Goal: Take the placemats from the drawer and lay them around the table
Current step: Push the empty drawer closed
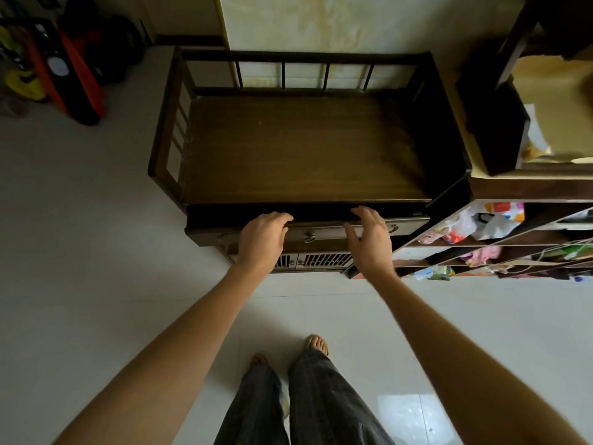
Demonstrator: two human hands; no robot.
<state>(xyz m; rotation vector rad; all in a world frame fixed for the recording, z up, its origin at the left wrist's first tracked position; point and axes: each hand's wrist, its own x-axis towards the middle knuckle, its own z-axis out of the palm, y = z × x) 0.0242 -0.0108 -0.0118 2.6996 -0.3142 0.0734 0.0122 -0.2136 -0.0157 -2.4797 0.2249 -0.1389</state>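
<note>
A dark wooden cabinet (305, 149) with a railed top stands in front of me. Its top drawer (327, 231) is pulled out a little, leaving a narrow dark gap, and I cannot see what is inside. No placemats show. My left hand (261, 236) grips the top edge of the drawer front left of the middle ring handle (310, 238), fingers bent over the edge. My right hand (369, 234) hovers over the drawer front further right, its fingers loosely spread and reaching towards the gap, holding nothing.
An open shelf unit (494, 242) with bags and packets stands close on the right. A higher dark shelf (494, 123) juts out above it. Red, black and yellow items (64, 75) lie on the floor at far left. My feet stand on pale tiles (96, 284).
</note>
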